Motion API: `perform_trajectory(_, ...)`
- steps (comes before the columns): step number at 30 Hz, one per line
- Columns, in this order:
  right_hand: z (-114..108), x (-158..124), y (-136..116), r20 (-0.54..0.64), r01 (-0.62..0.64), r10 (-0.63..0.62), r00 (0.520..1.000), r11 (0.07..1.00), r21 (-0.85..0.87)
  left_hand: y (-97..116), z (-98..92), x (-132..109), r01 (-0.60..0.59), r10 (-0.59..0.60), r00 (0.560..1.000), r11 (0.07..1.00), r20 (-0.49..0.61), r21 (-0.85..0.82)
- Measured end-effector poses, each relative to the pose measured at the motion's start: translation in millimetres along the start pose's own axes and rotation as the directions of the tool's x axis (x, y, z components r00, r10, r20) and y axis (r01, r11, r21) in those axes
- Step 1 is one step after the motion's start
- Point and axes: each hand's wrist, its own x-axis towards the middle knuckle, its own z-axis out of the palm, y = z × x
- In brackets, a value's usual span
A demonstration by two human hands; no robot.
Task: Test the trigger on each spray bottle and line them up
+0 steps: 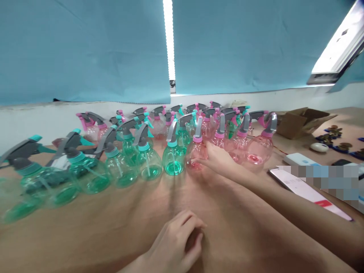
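Observation:
My right hand (218,158) reaches forward and grips a round, clear pink spray bottle (195,154) with a pink collar and grey trigger head. The bottle stands upright at the front of the row. Right beside it on the left is a green spray bottle (173,161) with a teal collar. My left hand (179,239) rests low over the near part of the table, holding nothing. Its fingers are loosely curled, with a gap between thumb and forefinger. More green bottles (149,163) line the left side, and pink ones (257,149) stand on the right.
Several more spray bottles crowd behind, near the white wall. On the right are an open cardboard box (294,123), a white computer mouse (319,147), a white device (301,159) and a phone (308,191). A blue curtain (85,49) hangs behind the brown table (113,227).

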Motion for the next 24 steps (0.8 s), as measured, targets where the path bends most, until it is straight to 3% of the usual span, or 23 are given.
perform_trajectory(5, -10.2, -14.6, 2.1, -0.093, 0.057, -0.052, 0.994, 0.997, 0.053, -0.5, 0.6, 1.4, 0.017, -0.017, 1.000, 1.000, 0.001, -0.008)
perform_trajectory(9, -27.8, -32.5, 19.9, -0.203, 0.070, -0.052, 0.978, 0.994, 0.084, -1.2, 0.8, 1.1, 0.015, -0.015, 1.000, 1.000, -0.003, -0.008)
perform_trajectory(14, -38.0, -42.5, 53.4, -0.352, -0.052, 0.085, 0.932, 0.994, 0.100, 1.3, 0.4, 3.4, 0.029, -0.029, 1.000, 1.000, -0.005, 0.011)
perform_trajectory(18, -32.3, -35.9, 65.9, -0.347, -0.086, 0.133, 0.928, 0.986, 0.146, 7.5, 2.9, 6.7, 0.026, -0.027, 1.000, 1.000, -0.011, -0.014)
perform_trajectory(24, -17.2, -17.1, 63.2, -0.290, -0.052, 0.116, 0.950, 0.975, 0.217, 17.2, 8.4, 8.8, -0.007, 0.007, 1.000, 1.000, -0.012, -0.014)
